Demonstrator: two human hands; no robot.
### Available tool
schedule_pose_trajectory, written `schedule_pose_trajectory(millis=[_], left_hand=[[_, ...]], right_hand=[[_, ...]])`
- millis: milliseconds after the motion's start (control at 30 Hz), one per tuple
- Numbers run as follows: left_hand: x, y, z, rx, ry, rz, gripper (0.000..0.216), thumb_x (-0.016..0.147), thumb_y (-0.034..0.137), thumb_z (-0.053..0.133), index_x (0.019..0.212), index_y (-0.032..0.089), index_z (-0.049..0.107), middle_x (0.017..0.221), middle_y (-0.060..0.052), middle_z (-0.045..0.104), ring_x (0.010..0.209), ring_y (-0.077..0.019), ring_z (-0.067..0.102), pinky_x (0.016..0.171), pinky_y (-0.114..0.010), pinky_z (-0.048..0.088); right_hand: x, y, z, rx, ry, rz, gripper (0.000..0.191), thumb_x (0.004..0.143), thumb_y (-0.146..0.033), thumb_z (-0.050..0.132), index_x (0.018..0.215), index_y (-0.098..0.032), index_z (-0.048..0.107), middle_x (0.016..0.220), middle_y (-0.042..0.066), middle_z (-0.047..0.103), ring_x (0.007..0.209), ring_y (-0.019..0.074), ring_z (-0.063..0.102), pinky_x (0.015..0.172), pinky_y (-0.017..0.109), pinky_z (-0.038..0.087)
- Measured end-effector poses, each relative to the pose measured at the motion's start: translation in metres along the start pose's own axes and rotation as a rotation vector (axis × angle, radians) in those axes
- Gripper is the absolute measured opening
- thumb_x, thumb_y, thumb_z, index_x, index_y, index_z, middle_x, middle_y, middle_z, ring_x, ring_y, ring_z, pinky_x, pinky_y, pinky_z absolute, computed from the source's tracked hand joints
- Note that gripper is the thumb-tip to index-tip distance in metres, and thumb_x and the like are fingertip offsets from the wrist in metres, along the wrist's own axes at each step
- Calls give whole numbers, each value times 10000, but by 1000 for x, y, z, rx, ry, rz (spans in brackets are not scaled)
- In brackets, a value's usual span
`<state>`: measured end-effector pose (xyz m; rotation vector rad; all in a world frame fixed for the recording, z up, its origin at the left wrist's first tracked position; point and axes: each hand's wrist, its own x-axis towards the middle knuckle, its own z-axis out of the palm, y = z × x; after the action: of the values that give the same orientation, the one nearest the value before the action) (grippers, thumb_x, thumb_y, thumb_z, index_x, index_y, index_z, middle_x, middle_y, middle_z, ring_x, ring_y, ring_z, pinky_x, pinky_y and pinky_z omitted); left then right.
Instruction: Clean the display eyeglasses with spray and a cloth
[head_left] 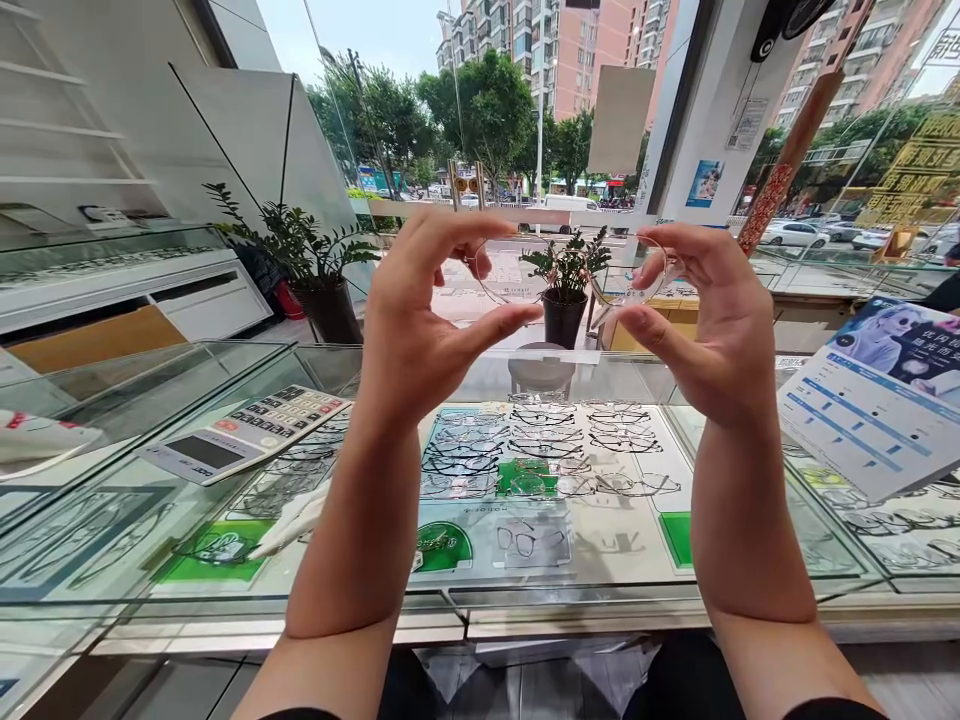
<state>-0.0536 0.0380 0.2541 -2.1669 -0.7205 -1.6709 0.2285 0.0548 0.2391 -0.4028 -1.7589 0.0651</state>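
A pair of thin-rimmed eyeglasses [501, 298] is held up above the glass counter, against the view through the shop window. My left hand [442, 300] pinches its left rim between thumb and fingers. On the other side my right hand [697, 305] grips the right rim the same way. The lenses are clear, so the potted plant and the floor beyond show through and between them. Below my hands, rows of eyeglass frames [544, 440] lie inside the glass display case [480, 595].
A calculator [247, 432] rests on the counter at the left, near a crumpled white cloth [296, 520]. At the right stands a printed leaflet [877, 400]. Past the counter are a round stool [540, 372] and potted plants [326, 305], [564, 318].
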Motion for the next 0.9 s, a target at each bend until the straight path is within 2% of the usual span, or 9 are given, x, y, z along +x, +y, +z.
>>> schedule_pose_trajectory(millis=[167, 367, 500, 600, 900], left_hand=[[1, 7, 6, -10, 53, -41, 625, 869, 793, 820, 1322, 366, 760, 1223, -45, 775, 1068, -281, 751, 972, -510, 622], [-6, 7, 14, 10, 45, -199, 709, 887, 817, 789, 1396, 330, 710, 1279, -84, 775, 1136, -297, 769, 914, -458, 652], [-11, -1, 18, -1, 41, -193, 767, 873, 838, 792, 1413, 306, 680, 1307, -102, 785, 1163, -309, 773, 934, -474, 661], [-12, -5, 17, 3, 17, -187, 700, 909, 815, 774, 1404, 328, 687, 1334, -96, 786, 1172, -310, 775, 935, -483, 662], [-9, -7, 13, 12, 40, -222, 616, 880, 805, 802, 1311, 371, 733, 1303, -64, 801, 1095, -308, 771, 848, -473, 670]], right_hand=[[0, -1, 0, -20, 34, 2, 497, 955, -645, 831, 1352, -365, 724, 1344, 56, 747, 1150, 304, 730, 1148, 596, 601], [2, -4, 1, -90, 30, 59, 425, 982, -619, 809, 1317, -369, 737, 1294, 73, 755, 1160, 318, 727, 1111, 552, 611], [3, -5, 3, -56, 54, 48, 387, 972, -587, 839, 1267, -348, 762, 1187, 66, 779, 1090, 305, 724, 1122, 568, 585], [4, -4, 3, -42, 60, 57, 383, 960, -589, 854, 1243, -343, 776, 1129, 63, 784, 1053, 298, 727, 1116, 562, 587], [3, -4, -1, -86, -15, 101, 411, 994, -632, 783, 1329, -400, 733, 1260, 75, 785, 1191, 338, 730, 1167, 596, 570]])
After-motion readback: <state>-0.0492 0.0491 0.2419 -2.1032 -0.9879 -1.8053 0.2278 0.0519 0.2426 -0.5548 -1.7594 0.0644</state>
